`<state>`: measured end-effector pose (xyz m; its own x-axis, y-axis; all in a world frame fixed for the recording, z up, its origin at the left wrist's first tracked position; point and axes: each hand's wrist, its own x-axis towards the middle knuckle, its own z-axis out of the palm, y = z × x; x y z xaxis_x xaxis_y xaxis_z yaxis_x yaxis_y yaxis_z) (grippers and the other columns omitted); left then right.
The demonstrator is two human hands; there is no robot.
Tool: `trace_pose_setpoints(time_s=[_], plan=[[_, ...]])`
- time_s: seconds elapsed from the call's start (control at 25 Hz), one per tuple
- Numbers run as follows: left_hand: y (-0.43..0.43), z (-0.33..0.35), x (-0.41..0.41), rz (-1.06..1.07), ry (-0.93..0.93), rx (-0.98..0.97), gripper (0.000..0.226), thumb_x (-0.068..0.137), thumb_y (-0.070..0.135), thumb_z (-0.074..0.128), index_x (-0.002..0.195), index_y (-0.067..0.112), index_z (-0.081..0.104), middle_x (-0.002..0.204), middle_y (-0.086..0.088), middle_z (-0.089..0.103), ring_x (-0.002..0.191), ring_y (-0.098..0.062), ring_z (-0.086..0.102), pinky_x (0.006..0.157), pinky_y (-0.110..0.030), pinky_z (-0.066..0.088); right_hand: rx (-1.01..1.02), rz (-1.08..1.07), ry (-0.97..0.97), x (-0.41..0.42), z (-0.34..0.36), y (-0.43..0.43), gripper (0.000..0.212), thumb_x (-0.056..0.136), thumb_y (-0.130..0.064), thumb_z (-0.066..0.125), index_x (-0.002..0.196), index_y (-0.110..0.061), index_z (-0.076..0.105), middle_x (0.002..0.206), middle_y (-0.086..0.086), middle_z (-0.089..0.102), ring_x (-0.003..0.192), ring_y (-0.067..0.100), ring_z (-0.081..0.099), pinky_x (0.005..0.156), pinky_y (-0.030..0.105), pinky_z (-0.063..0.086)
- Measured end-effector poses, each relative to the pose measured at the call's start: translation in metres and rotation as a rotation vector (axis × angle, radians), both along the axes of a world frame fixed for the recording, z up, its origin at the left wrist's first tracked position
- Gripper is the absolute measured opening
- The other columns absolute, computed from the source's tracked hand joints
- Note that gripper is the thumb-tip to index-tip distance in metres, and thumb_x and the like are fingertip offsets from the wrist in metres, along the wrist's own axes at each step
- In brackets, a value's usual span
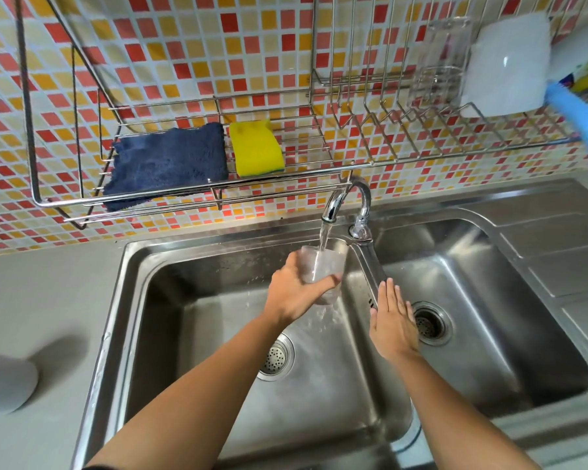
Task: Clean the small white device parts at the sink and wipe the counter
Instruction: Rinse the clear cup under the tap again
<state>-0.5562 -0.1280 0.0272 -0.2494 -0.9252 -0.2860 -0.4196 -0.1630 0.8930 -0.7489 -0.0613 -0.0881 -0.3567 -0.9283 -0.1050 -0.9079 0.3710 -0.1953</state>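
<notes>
left hand (297,288) wrapped around a clear translucent plastic cup (323,273), held upright under the running chrome tap (345,201) over the left basin of the stainless steel double sink (184,266); water overflowing down. right hand (392,320) flat open, fingers straight, holding nothing, over the basin divider. dark blue cloth (168,164) and yellow sponge (256,148) on the wire wall rack (218,195). white rounded part (4,381) on grey worktop (48,290), far left.

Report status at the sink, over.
Left hand gripping clear cup under running faucet. Right hand open, empty. Nothing in the way.
</notes>
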Motion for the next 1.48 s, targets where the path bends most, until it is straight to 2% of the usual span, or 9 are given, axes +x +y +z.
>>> trace_pose_setpoints(time_s=[0.08,0.2,0.32,0.48,0.68,0.76,0.88,1.32,1.48], plan=[[0.004,-0.002,0.006,0.012,-0.023,0.015,0.060,0.068,0.042,0.080,0.114,0.017,0.051,0.103,0.001,0.066,0.067,-0.003,0.069,0.061,-0.016,0.054,0.003,0.005,0.005,0.000,0.000,0.000,0.063,0.086,-0.028,0.018,0.143,-0.002,0.021,0.153,0.012,0.018,0.141,0.026,0.020,0.112,0.042,0.020],[0.007,-0.009,0.012,0.040,-0.129,-0.033,0.064,0.062,0.049,0.080,0.111,0.017,0.055,0.093,0.007,0.068,0.082,-0.008,0.067,0.073,-0.023,0.057,0.006,-0.005,0.013,0.000,-0.002,0.000,0.059,0.090,-0.024,0.019,0.145,-0.003,0.014,0.155,0.010,0.011,0.143,0.023,0.013,0.114,0.039,0.014],[0.007,-0.004,0.012,0.027,-0.099,-0.036,0.061,0.065,0.035,0.083,0.113,0.015,0.052,0.091,0.009,0.064,0.075,-0.002,0.063,0.056,-0.007,0.048,0.004,0.021,0.031,-0.002,-0.004,0.000,0.055,0.097,-0.021,0.022,0.146,-0.004,0.006,0.156,0.009,0.003,0.144,0.021,0.006,0.115,0.037,0.009],[0.000,0.000,0.011,-0.072,-0.127,-0.123,0.076,0.056,0.026,0.087,0.119,0.015,0.046,0.113,0.002,0.063,0.096,-0.014,0.062,0.077,-0.018,0.047,0.010,0.035,0.046,-0.003,-0.004,0.000,0.055,0.098,-0.022,0.024,0.146,-0.005,0.002,0.156,0.008,0.000,0.144,0.020,0.002,0.115,0.035,0.007],[-0.002,-0.003,0.014,-0.042,-0.155,-0.146,0.077,0.055,0.029,0.088,0.118,0.017,0.045,0.109,0.003,0.063,0.099,-0.018,0.060,0.085,-0.026,0.048,0.008,0.040,0.056,-0.004,-0.006,0.000,0.055,0.095,-0.024,0.017,0.146,-0.005,0.005,0.156,0.008,0.003,0.144,0.021,0.005,0.115,0.036,0.009],[-0.001,-0.004,0.013,-0.060,-0.142,-0.130,0.076,0.055,0.027,0.088,0.116,0.016,0.044,0.109,0.003,0.063,0.099,-0.018,0.060,0.080,-0.023,0.048,-0.018,0.032,0.049,-0.003,-0.006,0.000,0.060,0.089,-0.026,0.014,0.146,-0.004,0.010,0.155,0.010,0.008,0.143,0.022,0.010,0.115,0.038,0.012],[0.000,-0.004,0.014,-0.046,-0.138,-0.118,0.072,0.056,0.023,0.087,0.114,0.016,0.044,0.102,0.003,0.064,0.092,-0.016,0.062,0.072,-0.020,0.047,0.001,0.042,0.048,-0.004,-0.009,0.000,0.056,0.094,-0.023,0.018,0.146,-0.003,0.009,0.156,0.010,0.006,0.144,0.022,0.008,0.115,0.037,0.012],[-0.002,-0.007,0.019,-0.073,-0.155,-0.112,0.071,0.051,0.028,0.088,0.106,0.016,0.045,0.101,0.002,0.067,0.091,-0.019,0.064,0.080,-0.030,0.053,0.000,0.050,0.046,-0.005,-0.010,0.000,0.056,0.094,-0.023,0.020,0.145,-0.001,0.010,0.155,0.013,0.008,0.143,0.024,0.010,0.115,0.038,0.015],[-0.003,-0.007,0.019,-0.067,-0.155,-0.122,0.073,0.050,0.031,0.086,0.107,0.017,0.045,0.103,0.002,0.066,0.093,-0.020,0.064,0.082,-0.033,0.053,0.007,0.052,0.048,-0.007,-0.011,-0.001,0.065,0.086,-0.028,0.010,0.145,-0.002,0.008,0.156,0.012,0.005,0.144,0.023,0.007,0.116,0.036,0.012]])
